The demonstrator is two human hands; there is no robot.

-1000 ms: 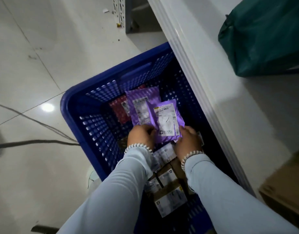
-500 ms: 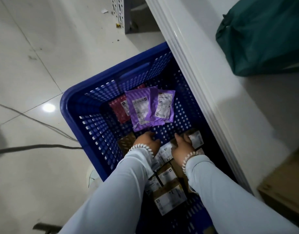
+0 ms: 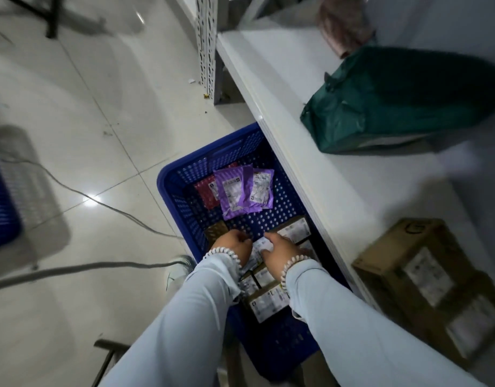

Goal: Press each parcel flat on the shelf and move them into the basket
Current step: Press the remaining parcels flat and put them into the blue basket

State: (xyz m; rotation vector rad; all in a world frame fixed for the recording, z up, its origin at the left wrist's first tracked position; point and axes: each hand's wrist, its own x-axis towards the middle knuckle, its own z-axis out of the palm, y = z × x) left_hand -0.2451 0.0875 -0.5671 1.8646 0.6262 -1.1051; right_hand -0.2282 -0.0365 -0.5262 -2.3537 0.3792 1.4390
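The blue basket (image 3: 171, 177) stands on the floor against the white shelf (image 3: 282, 113). Two purple parcels (image 3: 231, 192) (image 3: 259, 191) lie flat at its far end, partly over a red parcel (image 3: 204, 192). Several brown and white-labelled parcels (image 3: 268, 303) fill the near end. Both my hands are down inside the basket. My left hand (image 3: 232, 245) curls its fingers at the edge of a small white-labelled parcel (image 3: 261, 245). Fingers of my right hand (image 3: 282, 250) lie on that same parcel. A green parcel (image 3: 394, 101) lies on the shelf.
On the shelf's near right stand brown cardboard boxes (image 3: 428, 277), and a pinkish bundle (image 3: 344, 26) sits at its far end. Cables (image 3: 115, 210) run across the tiled floor left of the basket. Another blue crate (image 3: 0, 208) stands at the far left.
My hands let go of the second purple parcel, which now lies flat beside the first. Both hands drew back to the small parcels at the basket's near end. The view swung up and wider.
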